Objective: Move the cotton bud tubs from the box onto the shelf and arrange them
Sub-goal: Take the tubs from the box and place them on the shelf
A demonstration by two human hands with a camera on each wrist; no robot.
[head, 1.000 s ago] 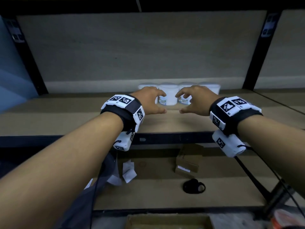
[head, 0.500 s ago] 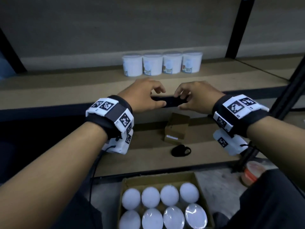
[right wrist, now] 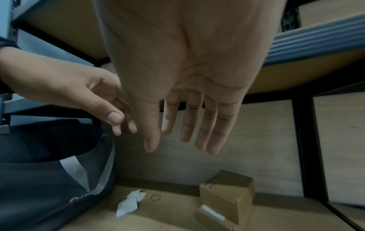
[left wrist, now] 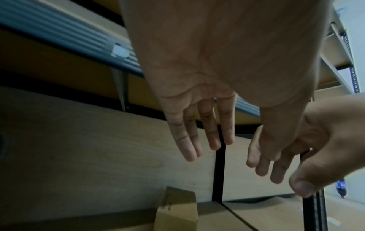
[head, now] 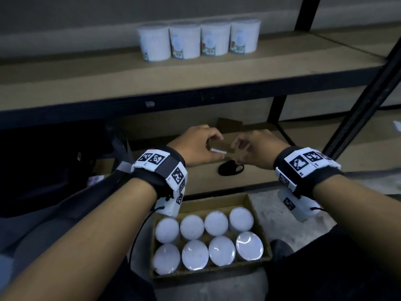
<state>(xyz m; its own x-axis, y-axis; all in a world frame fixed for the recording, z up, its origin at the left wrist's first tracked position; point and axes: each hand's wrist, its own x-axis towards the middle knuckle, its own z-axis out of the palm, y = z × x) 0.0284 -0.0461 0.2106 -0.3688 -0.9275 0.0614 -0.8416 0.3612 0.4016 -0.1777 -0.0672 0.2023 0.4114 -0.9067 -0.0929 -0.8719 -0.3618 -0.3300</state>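
A row of white cotton bud tubs [head: 185, 41] stands upright at the back of the wooden shelf [head: 86, 79]. Below, on the floor, an open cardboard box [head: 217, 202] holds several more tubs [head: 192, 227] in two rows, lids up. My left hand [head: 196, 145] and right hand [head: 253, 148] hover side by side below the shelf's front edge and above the box. In the left wrist view the left hand's fingers [left wrist: 201, 137] are straight and empty. In the right wrist view the right hand's fingers [right wrist: 183, 125] hang straight, also empty.
A small brown carton [head: 225, 146] and a black object [head: 230, 168] lie on the lower shelf board just beyond my hands. A dark bag [right wrist: 39, 171] and crumpled paper [right wrist: 130, 203] lie to the left. A black upright post [head: 358, 105] stands at the right.
Both hands have drawn back from the tubs on the shelf and dropped below its front edge. The view has tilted down, bringing the box of tubs into sight.
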